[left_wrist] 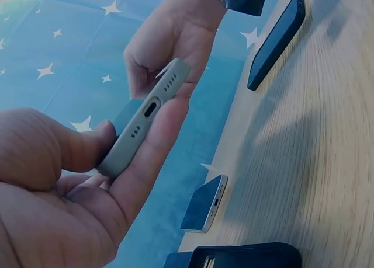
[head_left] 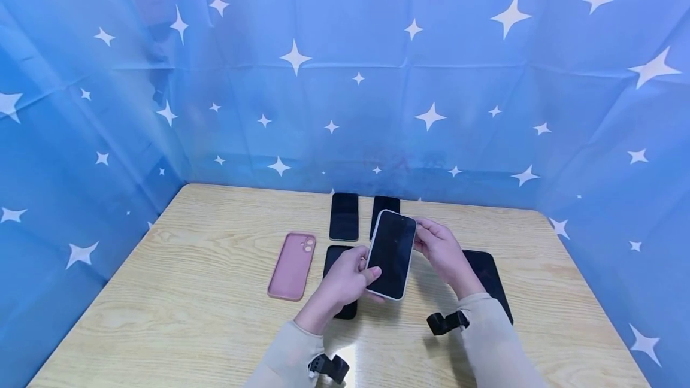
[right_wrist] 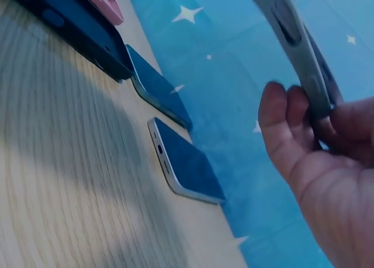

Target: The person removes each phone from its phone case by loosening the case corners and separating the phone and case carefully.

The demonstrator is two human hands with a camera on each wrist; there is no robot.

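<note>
- A phone [head_left: 392,253] with a glossy black rectangular screen is held above the table [head_left: 162,292], tilted, right of its middle.
- Round it sits a matte pale grey case [left_wrist: 143,125] with rounded corners, its end pierced by an oval port opening and small holes; a gap shows along one edge.
- The left hand [head_left: 345,277] grips the lower left, thumb on the screen, fingers behind; the right hand [head_left: 439,250] pinches the upper right edge.
- Beneath the left hand and partly hidden by it lies a black case [head_left: 347,311], tray-shaped with raised walls.
- Toward the far edge are a dark phone [head_left: 344,216] and a silver-framed phone [head_left: 385,203], the latter partly covered by the held one.
- A black device [head_left: 487,277] lies toward the right edge, partly behind the right forearm.
- Left of the hands, a smooth pink case [head_left: 293,265] lies open side up, its floor and camera holes showing.
- Wood grain runs across the tabletop; a creased blue star-print curtain [head_left: 356,29] stands beyond.
</note>
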